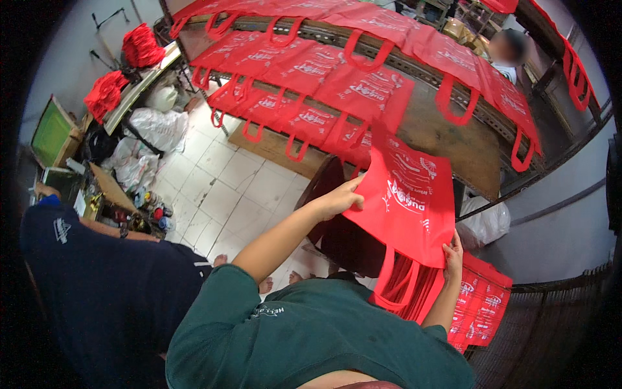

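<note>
A flat red tote bag (421, 188) with white print is stretched between my hands, its handle loop toward me. My left hand (341, 198) pinches its left edge, thumb and fingers together. At the near right corner, my right hand (452, 254) has its fingers closed on the bag's edge. Under this bag, close to my body, hangs a thick bunch of red bags (409, 285) with their handles; whether my right hand also touches that bunch is hard to see. More printed red bags (483, 305) lie beside my right forearm.
Tiered racks ahead carry rows of red bags (304, 65), handles hanging over the edges. A bare brown board (447, 142) lies beyond my bag. At left stands a co-worker in a dark shirt (110, 292); another person (508, 52) is at far right. White plastic sacks (159, 129) sit on the tiled floor (227, 194).
</note>
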The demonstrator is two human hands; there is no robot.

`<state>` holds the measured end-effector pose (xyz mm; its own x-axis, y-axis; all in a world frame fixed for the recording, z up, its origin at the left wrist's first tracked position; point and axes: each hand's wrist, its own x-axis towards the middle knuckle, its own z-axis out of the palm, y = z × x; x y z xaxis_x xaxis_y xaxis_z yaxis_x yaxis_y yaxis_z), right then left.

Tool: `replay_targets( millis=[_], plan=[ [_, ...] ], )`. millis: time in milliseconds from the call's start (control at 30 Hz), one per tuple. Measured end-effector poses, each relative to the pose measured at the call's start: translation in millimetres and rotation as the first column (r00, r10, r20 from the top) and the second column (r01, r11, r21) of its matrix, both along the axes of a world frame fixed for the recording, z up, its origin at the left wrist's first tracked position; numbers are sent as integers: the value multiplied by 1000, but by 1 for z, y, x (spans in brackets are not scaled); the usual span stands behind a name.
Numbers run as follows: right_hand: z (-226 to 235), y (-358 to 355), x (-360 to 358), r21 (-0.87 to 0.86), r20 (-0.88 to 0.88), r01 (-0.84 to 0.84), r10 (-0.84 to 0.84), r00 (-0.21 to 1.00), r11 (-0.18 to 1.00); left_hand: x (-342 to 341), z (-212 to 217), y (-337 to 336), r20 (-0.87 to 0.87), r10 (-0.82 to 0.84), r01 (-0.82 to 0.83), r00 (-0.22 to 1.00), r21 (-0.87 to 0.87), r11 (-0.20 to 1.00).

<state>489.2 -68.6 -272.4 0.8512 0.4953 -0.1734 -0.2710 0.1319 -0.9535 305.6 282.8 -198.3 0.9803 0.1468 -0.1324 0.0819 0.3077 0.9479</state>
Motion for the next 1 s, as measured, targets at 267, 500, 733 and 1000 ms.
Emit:
replay_targets(
  millis=[267, 500, 733, 1000],
  plan=[
    [-58, 0, 161, -9, 52, 194, -194, 980, 981, 180, -34, 29, -17, -24, 26, 1000, 179, 983],
    [-139, 75, 354, -12, 353, 183, -167, 921, 983, 356, -162, 95, 211, 321, -378, 923, 649, 660],
    [-159, 130, 435, -496, 491, 329, -53, 869, 803, 405, -196, 116, 93, 527, -288, 845, 909, 301],
    [-206, 134, 464, -510, 725, 470, 65, 686, 721, 396, -216, 127, 225, 503, -353, 835, 919, 175]
  ],
)
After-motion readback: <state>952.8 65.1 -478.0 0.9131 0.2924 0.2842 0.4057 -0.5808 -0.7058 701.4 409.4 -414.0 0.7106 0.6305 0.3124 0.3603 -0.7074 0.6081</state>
